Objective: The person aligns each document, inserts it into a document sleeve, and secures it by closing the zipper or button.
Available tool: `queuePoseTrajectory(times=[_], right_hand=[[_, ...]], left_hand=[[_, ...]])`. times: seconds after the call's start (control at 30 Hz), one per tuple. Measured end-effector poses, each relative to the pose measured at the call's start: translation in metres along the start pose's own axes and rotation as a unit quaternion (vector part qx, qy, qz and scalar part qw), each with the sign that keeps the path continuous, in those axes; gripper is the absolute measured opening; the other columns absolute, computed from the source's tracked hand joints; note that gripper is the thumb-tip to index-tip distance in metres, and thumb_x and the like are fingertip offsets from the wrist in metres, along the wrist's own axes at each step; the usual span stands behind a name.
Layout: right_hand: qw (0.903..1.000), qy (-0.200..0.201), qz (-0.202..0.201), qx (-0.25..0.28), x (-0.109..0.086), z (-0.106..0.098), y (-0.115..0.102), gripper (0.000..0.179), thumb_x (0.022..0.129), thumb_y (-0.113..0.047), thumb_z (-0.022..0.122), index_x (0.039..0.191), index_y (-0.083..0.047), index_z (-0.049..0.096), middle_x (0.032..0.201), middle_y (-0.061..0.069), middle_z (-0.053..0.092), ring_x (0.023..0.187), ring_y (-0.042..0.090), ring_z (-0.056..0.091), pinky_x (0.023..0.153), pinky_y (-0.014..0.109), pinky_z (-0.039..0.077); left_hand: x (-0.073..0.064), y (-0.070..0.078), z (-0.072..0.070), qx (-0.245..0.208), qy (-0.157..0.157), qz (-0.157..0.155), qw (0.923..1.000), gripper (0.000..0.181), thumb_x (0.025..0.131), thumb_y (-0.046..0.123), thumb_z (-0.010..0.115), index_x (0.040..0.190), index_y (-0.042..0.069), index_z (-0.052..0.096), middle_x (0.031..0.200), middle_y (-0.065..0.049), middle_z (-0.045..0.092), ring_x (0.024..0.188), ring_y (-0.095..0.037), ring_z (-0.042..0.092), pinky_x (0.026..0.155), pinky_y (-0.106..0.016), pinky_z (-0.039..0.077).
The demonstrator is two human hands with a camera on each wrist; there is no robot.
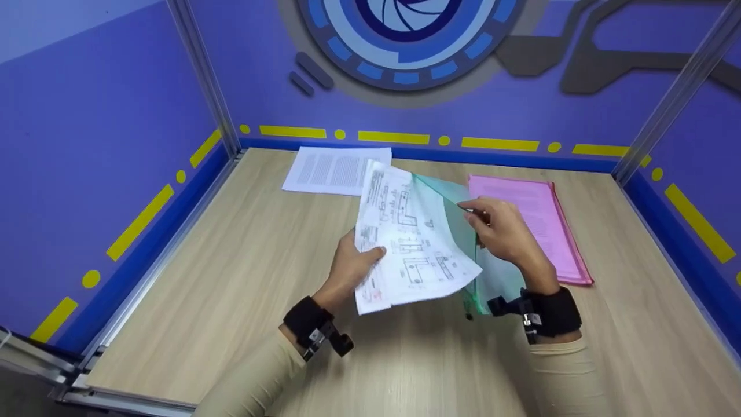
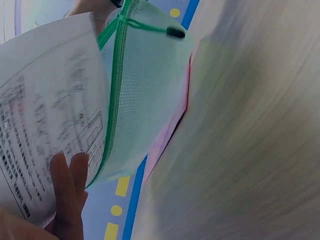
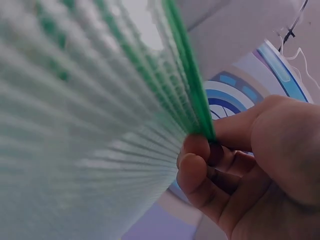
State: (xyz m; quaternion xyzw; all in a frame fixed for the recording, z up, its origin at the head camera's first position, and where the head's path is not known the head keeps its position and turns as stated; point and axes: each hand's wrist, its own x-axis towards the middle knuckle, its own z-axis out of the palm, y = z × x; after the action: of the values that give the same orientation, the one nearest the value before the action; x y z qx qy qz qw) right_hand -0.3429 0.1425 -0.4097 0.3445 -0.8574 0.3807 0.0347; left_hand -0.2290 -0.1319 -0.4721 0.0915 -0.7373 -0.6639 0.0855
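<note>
My left hand [image 1: 354, 263] grips the left edge of a stack of white paper sheets [image 1: 405, 255] printed with technical drawings, thumb on top and fingers beneath. A translucent green mesh zipper pouch [image 2: 150, 75] hangs beside the sheets, and their right part overlaps its opening. My right hand [image 1: 501, 229] pinches the pouch's green zipper edge [image 3: 197, 95] between thumb and fingers. In the left wrist view the green zipper cord with its dark pull [image 2: 175, 33] dangles at the pouch's end. Both papers and pouch are held tilted above the table.
A pink zipper pouch [image 1: 556, 231] with printed paper inside lies at the right, partly behind the green pouch and right hand. Another white printed sheet [image 1: 330, 171] lies at the back of the wooden table [image 1: 249, 278]. Blue-purple walls [image 1: 133, 145] with metal posts enclose three sides.
</note>
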Motion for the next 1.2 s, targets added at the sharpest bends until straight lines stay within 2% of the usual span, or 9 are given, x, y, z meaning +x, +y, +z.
queuePoseTrajectory(times=[0.13, 0.37, 0.47, 0.7, 0.77, 0.9, 1.03, 1.13, 1.2], right_hand=[[0.9999, -0.009, -0.009, 0.006, -0.001, -0.005, 0.002, 0.029, 0.107, 0.0, 0.058, 0.133, 0.003, 0.071, 0.076, 0.007, 0.051, 0.055, 0.018, 0.057, 0.052, 0.027, 0.052], [0.9999, -0.01, -0.012, 0.005, -0.004, -0.009, 0.005, 0.03, 0.107, -0.001, 0.059, 0.134, 0.001, 0.071, 0.079, 0.007, 0.053, 0.055, 0.017, 0.057, 0.053, 0.026, 0.053], [0.9998, -0.015, -0.012, 0.002, -0.004, -0.01, 0.006, 0.03, 0.107, -0.002, 0.059, 0.135, 0.0, 0.071, 0.078, 0.007, 0.053, 0.055, 0.018, 0.057, 0.054, 0.026, 0.054], [0.9997, -0.009, -0.023, 0.008, -0.004, -0.007, 0.004, 0.03, 0.106, 0.0, 0.06, 0.134, 0.0, 0.071, 0.075, 0.005, 0.051, 0.052, 0.017, 0.054, 0.052, 0.026, 0.053], [0.9995, -0.017, -0.024, 0.011, -0.003, -0.004, 0.001, 0.031, 0.107, 0.0, 0.059, 0.135, 0.001, 0.07, 0.073, 0.005, 0.051, 0.051, 0.017, 0.055, 0.052, 0.027, 0.052], [0.9987, -0.042, -0.02, 0.019, -0.003, -0.001, -0.004, 0.032, 0.108, -0.003, 0.058, 0.138, 0.001, 0.068, 0.071, 0.003, 0.051, 0.052, 0.019, 0.057, 0.052, 0.028, 0.053], [0.999, -0.035, -0.009, 0.027, -0.004, -0.004, -0.006, 0.032, 0.107, -0.002, 0.059, 0.138, 0.0, 0.069, 0.068, 0.004, 0.051, 0.052, 0.025, 0.06, 0.051, 0.029, 0.053], [0.9993, -0.022, -0.009, 0.029, -0.004, -0.005, -0.005, 0.032, 0.107, -0.002, 0.059, 0.138, 0.001, 0.068, 0.072, 0.007, 0.056, 0.052, 0.024, 0.06, 0.051, 0.028, 0.053], [0.9996, -0.017, -0.007, 0.023, -0.003, -0.004, -0.004, 0.032, 0.108, -0.004, 0.059, 0.139, 0.001, 0.067, 0.077, 0.01, 0.058, 0.052, 0.021, 0.059, 0.052, 0.027, 0.053]], left_hand=[[0.0, -0.001, 0.0, 0.03, 0.03, 0.004, 0.9991, 0.05, 0.095, -0.001, 0.068, 0.143, 0.004, 0.059, 0.115, -0.013, 0.073, 0.089, -0.023, 0.076, 0.073, -0.034, 0.061], [0.002, -0.006, 0.0, 0.092, 0.046, 0.035, 0.9941, 0.049, 0.096, 0.005, 0.068, 0.144, 0.002, 0.057, 0.111, -0.013, 0.073, 0.083, -0.021, 0.075, 0.067, -0.035, 0.062], [0.003, -0.005, 0.0, 0.082, 0.047, 0.028, 0.9951, 0.047, 0.097, 0.005, 0.068, 0.143, 0.001, 0.058, 0.111, -0.013, 0.072, 0.084, -0.022, 0.075, 0.067, -0.035, 0.062], [0.0, -0.005, 0.005, 0.013, 0.054, -0.01, 0.9984, 0.041, 0.1, 0.004, 0.064, 0.141, 0.004, 0.06, 0.11, -0.011, 0.071, 0.087, -0.023, 0.075, 0.072, -0.035, 0.062], [0.0, -0.006, 0.008, 0.019, 0.061, -0.011, 0.9979, 0.04, 0.1, 0.005, 0.064, 0.141, 0.004, 0.06, 0.11, -0.01, 0.071, 0.087, -0.022, 0.075, 0.071, -0.034, 0.061], [0.003, -0.008, 0.01, 0.053, 0.088, 0.009, 0.9947, 0.039, 0.1, 0.006, 0.065, 0.138, 0.002, 0.062, 0.108, -0.011, 0.071, 0.086, -0.022, 0.074, 0.071, -0.034, 0.06], [0.007, -0.008, 0.008, 0.089, 0.111, 0.026, 0.9894, 0.038, 0.098, 0.006, 0.066, 0.135, 0.001, 0.064, 0.107, -0.013, 0.073, 0.084, -0.022, 0.073, 0.071, -0.035, 0.059], [0.009, -0.009, 0.006, 0.108, 0.096, 0.033, 0.989, 0.039, 0.097, 0.007, 0.066, 0.136, 0.0, 0.063, 0.108, -0.014, 0.073, 0.083, -0.022, 0.073, 0.07, -0.035, 0.059], [0.011, -0.009, 0.005, 0.124, 0.069, 0.04, 0.9892, 0.041, 0.098, 0.007, 0.065, 0.138, -0.001, 0.06, 0.111, -0.015, 0.073, 0.084, -0.023, 0.073, 0.07, -0.035, 0.06]])
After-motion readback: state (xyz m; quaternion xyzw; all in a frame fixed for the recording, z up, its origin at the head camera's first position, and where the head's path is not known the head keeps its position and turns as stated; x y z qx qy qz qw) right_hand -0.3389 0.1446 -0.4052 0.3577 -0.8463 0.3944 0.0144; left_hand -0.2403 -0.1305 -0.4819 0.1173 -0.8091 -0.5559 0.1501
